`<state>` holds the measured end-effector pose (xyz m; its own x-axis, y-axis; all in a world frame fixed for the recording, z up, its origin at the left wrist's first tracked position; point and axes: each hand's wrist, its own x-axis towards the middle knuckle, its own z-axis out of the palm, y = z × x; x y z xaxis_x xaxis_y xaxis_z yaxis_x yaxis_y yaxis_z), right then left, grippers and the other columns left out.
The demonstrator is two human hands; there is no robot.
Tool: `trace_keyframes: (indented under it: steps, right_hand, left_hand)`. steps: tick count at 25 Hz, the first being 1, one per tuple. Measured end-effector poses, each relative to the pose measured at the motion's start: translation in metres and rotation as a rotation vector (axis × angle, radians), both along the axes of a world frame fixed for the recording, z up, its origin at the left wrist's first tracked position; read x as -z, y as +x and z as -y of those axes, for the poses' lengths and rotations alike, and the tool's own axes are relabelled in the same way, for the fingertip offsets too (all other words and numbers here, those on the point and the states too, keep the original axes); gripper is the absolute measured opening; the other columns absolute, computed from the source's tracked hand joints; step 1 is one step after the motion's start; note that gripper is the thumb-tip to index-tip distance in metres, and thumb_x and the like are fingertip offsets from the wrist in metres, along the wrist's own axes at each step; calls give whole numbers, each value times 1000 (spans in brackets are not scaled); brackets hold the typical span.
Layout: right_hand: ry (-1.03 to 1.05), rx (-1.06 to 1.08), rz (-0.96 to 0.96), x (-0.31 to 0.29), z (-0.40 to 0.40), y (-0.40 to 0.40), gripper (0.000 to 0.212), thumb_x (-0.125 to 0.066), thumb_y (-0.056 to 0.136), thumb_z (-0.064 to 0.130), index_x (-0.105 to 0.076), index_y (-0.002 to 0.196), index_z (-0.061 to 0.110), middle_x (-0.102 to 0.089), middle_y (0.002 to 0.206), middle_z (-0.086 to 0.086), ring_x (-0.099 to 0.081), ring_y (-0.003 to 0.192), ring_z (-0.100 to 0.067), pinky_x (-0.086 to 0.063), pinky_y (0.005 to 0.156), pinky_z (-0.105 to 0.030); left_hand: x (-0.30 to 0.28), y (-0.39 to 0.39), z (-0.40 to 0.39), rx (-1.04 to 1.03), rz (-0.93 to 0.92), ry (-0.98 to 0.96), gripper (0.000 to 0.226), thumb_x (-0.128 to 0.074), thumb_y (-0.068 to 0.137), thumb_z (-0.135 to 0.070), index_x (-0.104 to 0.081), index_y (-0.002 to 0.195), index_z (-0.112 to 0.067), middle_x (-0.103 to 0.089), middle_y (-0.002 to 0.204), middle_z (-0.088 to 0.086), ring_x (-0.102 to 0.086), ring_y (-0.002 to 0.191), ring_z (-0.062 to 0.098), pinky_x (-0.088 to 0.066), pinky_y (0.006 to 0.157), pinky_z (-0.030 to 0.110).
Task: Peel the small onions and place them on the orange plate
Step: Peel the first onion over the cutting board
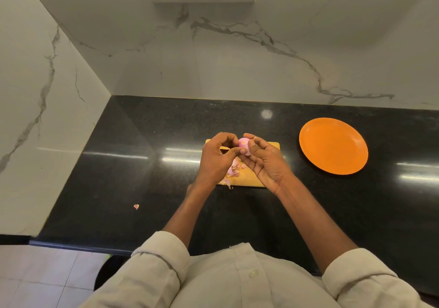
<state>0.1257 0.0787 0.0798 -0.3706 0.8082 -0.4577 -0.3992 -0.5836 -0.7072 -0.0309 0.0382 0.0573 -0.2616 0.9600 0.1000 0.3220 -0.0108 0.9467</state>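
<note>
Pink and glossy, the small onion (244,146) sits between our two hands above the far end of a wooden cutting board (249,179). Our left hand (217,159) curls around it from the left, thumb and fingertips pressed against its side, so that grip is pinching the onion. Our right hand (266,163) meets it from the right, thumb on top and fingers folded beneath, that grip also closed on the same onion. Most of the bulb's visible surface looks smooth and pale pink, with a small orange-yellow spot facing us.

Below the hands, loose peels (234,168) lie in a heap on the board, some trailing over its near edge. One stray scrap of skin (136,206) rests on the black tabletop (142,165), well apart to the left. The orange plate (333,145) stands on the tabletop to the right of the board, not touching it, with nothing on it. Rolled cream sleeves (161,258) frame the bottom of the view.
</note>
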Motion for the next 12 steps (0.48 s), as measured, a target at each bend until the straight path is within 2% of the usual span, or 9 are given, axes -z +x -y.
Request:
trace_keyframes:
  steps: [4,9,12]
  right_hand:
    - [-12,-22,-5,1,0,0,22,-59,104,9,-69,123,5,-75,120,-18,-75,106,-26,-64,91,-37]
    - [-90,-6,-44,6,-2,-1,24,-57,105,10,-67,127,5,-72,124,-21,-75,101,-24,-60,98,-44]
    - [-56,-21,32,11,-2,2,28,-65,101,12,-69,129,9,-74,125,-17,-74,114,-32,-59,99,-48]
  left_hand:
    - [1,-1,-2,78,-155,27,15,-78,95,-8,-65,101,-12,-64,100,0,-62,93,15,-55,78,21]
    - [9,2,1,105,-322,65,15,-74,99,-8,-61,98,-15,-59,99,-2,-60,88,14,-58,77,32]
    - [4,1,4,96,-275,82,20,-77,99,-16,-68,117,-13,-70,106,-3,-69,94,11,-62,83,24]
